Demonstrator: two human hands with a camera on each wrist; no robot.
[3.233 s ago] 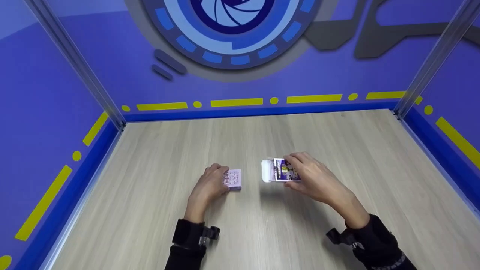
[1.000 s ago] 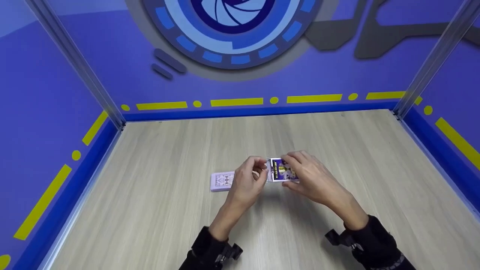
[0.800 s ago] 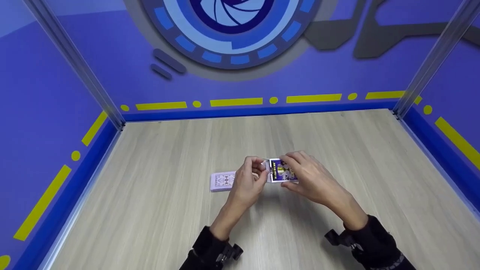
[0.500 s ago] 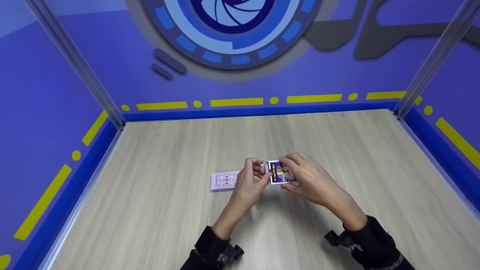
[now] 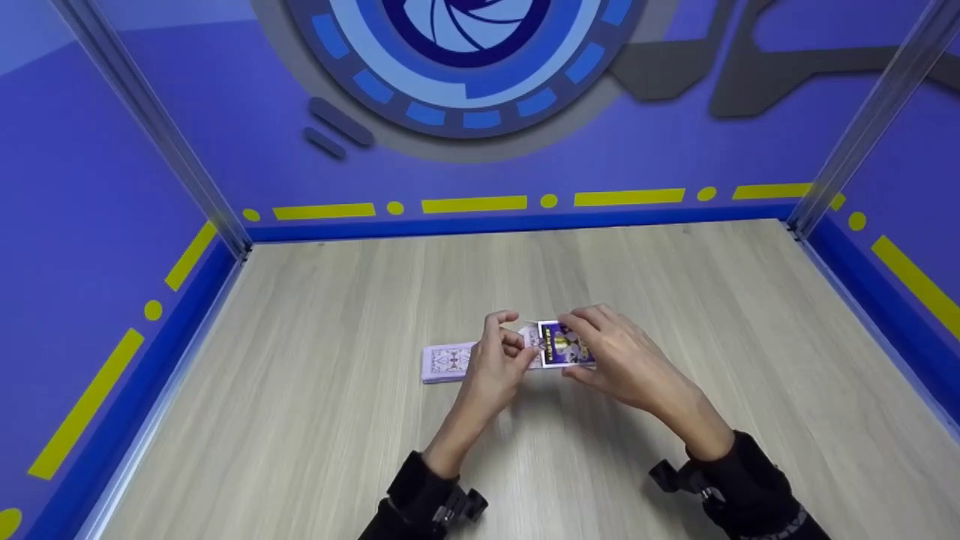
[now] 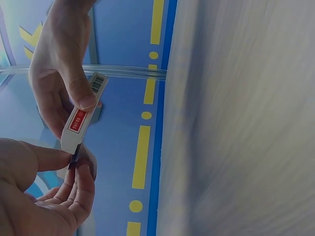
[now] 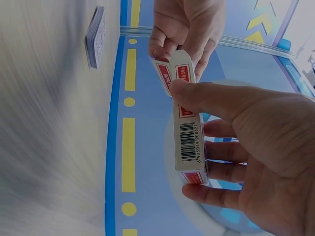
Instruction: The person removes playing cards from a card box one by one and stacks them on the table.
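Card box (image 7: 186,125), rect. cardbd, in R hand (image 5: 626,356)

Near the head view's centre, the left hand (image 5: 495,369) is held in a pinch; just right, the right hand (image 5: 628,358) is held back upward, fingers bent to grip.

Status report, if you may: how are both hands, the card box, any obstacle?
Right hand grips card box. Left hand apparently pinches cards at box's open end. Other cards stacked on table. No obstacle evident.
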